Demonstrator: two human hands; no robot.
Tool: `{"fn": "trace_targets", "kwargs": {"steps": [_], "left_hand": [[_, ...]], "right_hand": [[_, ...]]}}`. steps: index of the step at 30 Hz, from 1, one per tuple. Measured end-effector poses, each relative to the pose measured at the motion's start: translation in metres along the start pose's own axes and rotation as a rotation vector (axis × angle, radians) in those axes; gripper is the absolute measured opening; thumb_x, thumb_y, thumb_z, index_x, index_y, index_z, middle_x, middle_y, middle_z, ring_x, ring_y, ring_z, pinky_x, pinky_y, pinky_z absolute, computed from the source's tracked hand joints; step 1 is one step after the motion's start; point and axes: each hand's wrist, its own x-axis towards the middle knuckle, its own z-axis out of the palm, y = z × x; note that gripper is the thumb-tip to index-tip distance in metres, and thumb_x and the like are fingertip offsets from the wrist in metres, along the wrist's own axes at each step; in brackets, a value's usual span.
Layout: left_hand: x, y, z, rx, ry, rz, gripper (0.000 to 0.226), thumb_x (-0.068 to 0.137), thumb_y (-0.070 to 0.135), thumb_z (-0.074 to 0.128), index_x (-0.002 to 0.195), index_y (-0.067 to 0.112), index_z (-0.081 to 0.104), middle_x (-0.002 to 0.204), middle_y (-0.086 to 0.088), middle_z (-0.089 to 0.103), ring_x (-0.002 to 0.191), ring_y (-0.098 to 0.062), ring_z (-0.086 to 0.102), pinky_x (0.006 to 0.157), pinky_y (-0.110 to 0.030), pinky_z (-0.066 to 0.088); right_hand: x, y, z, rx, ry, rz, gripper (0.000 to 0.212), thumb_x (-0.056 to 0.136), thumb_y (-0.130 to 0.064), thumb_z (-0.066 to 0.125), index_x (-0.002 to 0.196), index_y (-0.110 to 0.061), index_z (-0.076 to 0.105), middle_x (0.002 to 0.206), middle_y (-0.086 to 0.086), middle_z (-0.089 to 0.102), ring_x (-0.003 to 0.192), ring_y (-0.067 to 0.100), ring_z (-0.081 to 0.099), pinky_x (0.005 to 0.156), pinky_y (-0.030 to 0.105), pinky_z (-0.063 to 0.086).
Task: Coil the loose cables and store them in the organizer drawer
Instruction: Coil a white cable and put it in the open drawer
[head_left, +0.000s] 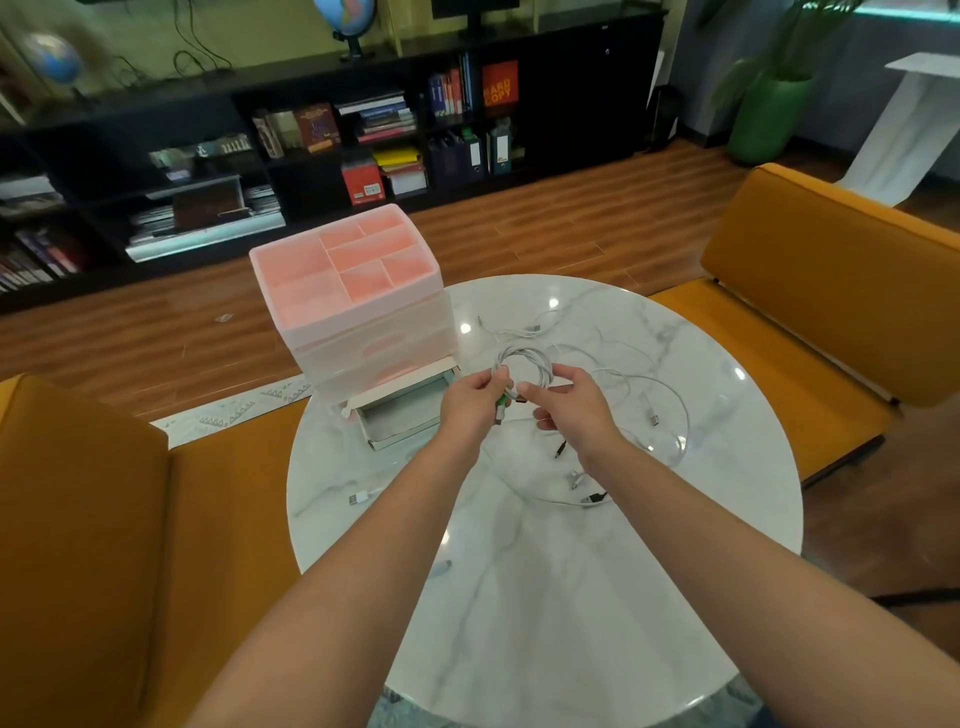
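Both hands, left hand (475, 400) and right hand (566, 402), pinch the white cable coil (522, 366) above the worktop (545, 597) beside the open drawer (402, 410); light, springy, best held at the crossing.

Table (545, 597): white marble pattern, grey veining. Coiled cable (522, 364): white, green plug end. Loose cables (644, 395): white; one plug black. Organizer (343, 270): translucent pink, paler drawers. Open drawer (402, 410): whitish rim, grey-green inside. Seats (821, 280): mustard orange. Floor (571, 228): reddish-brown wood planks. Shelving (571, 104): black. Planter (763, 119): green. Globe (343, 10): blue.
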Motion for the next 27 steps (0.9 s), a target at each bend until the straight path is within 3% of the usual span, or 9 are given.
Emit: {"fn": "trace_targets", "kwargs": {"steps": [4,8,11,13,15,17,22,25,27], "left_hand": [[-0.003,0.001,-0.004,0.06,-0.008,0.054,0.023,0.097,0.038,0.056,0.111,0.022,0.065,0.101,-0.004,0.069,0.091,-0.016,0.064,0.083,-0.036,0.053],[-0.008,-0.012,-0.009,0.044,-0.006,0.051,0.03,0.099,0.031,0.053,0.128,0.024,0.057,0.105,-0.005,0.069,0.097,-0.02,0.066,0.077,-0.036,0.057],[-0.01,-0.022,-0.014,0.001,0.051,0.025,0.029,0.099,0.028,0.055,0.128,0.022,0.058,0.1,-0.004,0.071,0.095,-0.024,0.068,0.077,-0.039,0.059],[-0.011,-0.03,-0.018,-0.025,0.1,-0.006,0.029,0.099,0.024,0.055,0.127,0.017,0.058,0.1,-0.004,0.071,0.093,-0.024,0.069,0.075,-0.04,0.06],[-0.014,-0.034,-0.02,-0.048,0.121,-0.022,0.026,0.098,0.021,0.056,0.123,0.013,0.059,0.099,-0.006,0.07,0.09,-0.024,0.068,0.071,-0.04,0.061],[-0.018,-0.037,-0.021,-0.043,0.139,-0.015,0.023,0.097,0.02,0.058,0.119,0.013,0.058,0.102,-0.009,0.068,0.09,-0.024,0.068,0.07,-0.04,0.061],[-0.021,-0.031,-0.015,-0.037,0.178,-0.032,0.023,0.1,0.018,0.052,0.122,0.012,0.056,0.101,-0.006,0.067,0.094,-0.025,0.067,0.068,-0.039,0.06],[-0.023,-0.028,-0.016,-0.043,0.091,-0.036,0.025,0.101,0.015,0.049,0.126,0.013,0.054,0.111,-0.004,0.068,0.096,-0.025,0.067,0.081,-0.043,0.059],[-0.026,-0.023,-0.016,-0.025,0.03,-0.019,0.032,0.1,0.011,0.048,0.13,0.024,0.052,0.115,0.0,0.064,0.094,-0.025,0.067,0.083,-0.044,0.058]], "right_hand": [[0.006,0.003,0.005,-0.018,0.021,0.013,0.051,0.081,-0.023,0.078,0.121,-0.013,0.048,0.095,0.005,0.064,0.074,0.018,0.06,0.08,0.035,0.055],[0.013,0.009,0.007,-0.006,-0.042,0.092,0.055,0.075,-0.016,0.083,0.119,0.0,0.054,0.094,0.013,0.067,0.066,0.016,0.062,0.068,0.027,0.058],[0.015,0.01,0.009,0.032,-0.119,0.184,0.043,0.074,-0.004,0.079,0.112,-0.005,0.061,0.087,0.007,0.065,0.072,0.014,0.059,0.067,0.024,0.054],[0.015,0.013,0.011,0.075,-0.174,0.264,0.03,0.073,-0.002,0.078,0.101,-0.008,0.067,0.076,0.002,0.061,0.066,0.011,0.055,0.059,0.02,0.049],[0.014,0.017,0.011,0.124,-0.179,0.343,0.022,0.075,-0.009,0.079,0.095,-0.007,0.07,0.067,-0.001,0.057,0.057,0.007,0.051,0.049,0.016,0.044],[0.013,0.024,0.01,0.134,-0.186,0.373,0.023,0.08,-0.018,0.077,0.099,-0.006,0.072,0.068,-0.003,0.058,0.057,0.007,0.049,0.048,0.017,0.041],[0.006,0.026,0.004,0.072,-0.303,0.286,0.022,0.092,-0.029,0.064,0.106,-0.016,0.075,0.098,-0.004,0.063,0.082,0.015,0.051,0.063,0.027,0.047],[0.005,0.02,-0.004,-0.012,-0.326,0.204,0.023,0.094,-0.028,0.061,0.108,-0.015,0.074,0.096,-0.004,0.065,0.076,0.015,0.054,0.063,0.026,0.048],[0.008,0.018,-0.008,-0.067,-0.282,0.142,0.023,0.093,-0.023,0.064,0.107,-0.008,0.073,0.092,0.0,0.068,0.066,0.014,0.055,0.061,0.023,0.05]]}}
